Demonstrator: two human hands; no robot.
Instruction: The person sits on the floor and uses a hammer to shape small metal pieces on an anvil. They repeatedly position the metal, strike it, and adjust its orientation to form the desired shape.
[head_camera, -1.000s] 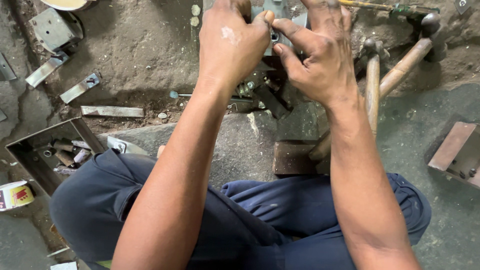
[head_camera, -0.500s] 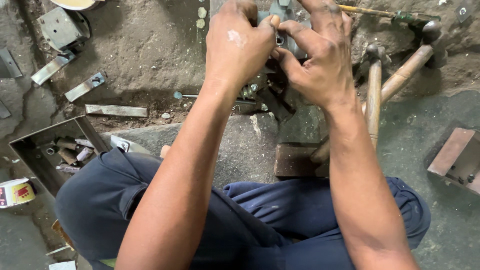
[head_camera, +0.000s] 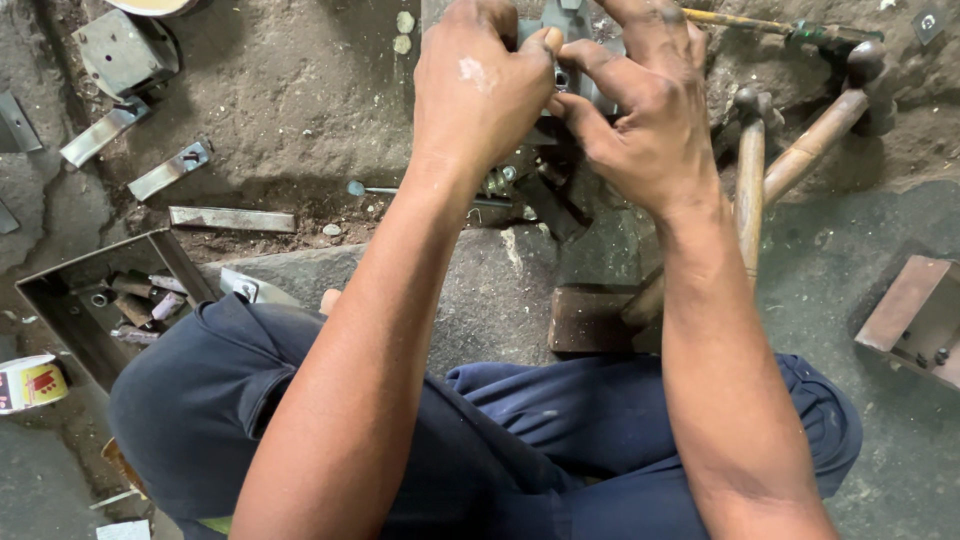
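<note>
Both of my hands meet near the top of the head view around a small grey metal part (head_camera: 572, 60). My left hand (head_camera: 480, 90) curls its fingers over the part's left side. My right hand (head_camera: 645, 110) grips it from the right, thumb and forefinger pinching it. Most of the part is hidden by my fingers. Under the hands, several small metal pieces (head_camera: 505, 180) lie on the dirty ground. My forearms reach out over my knees in dark blue trousers (head_camera: 250, 420).
Two wooden-handled hammers (head_camera: 750, 170) lie at the right, a screwdriver (head_camera: 770, 25) above them. A flat stone slab (head_camera: 480, 290) holds a rusty metal block (head_camera: 590, 320). An open metal tray (head_camera: 70, 290) with several small parts sits left, beside metal strips (head_camera: 232, 218) and brackets (head_camera: 170, 170). A rusty box (head_camera: 915, 315) is far right.
Both hands have shifted slightly upward in view, still closed around the metal part. The fingers have moved a little on it.
</note>
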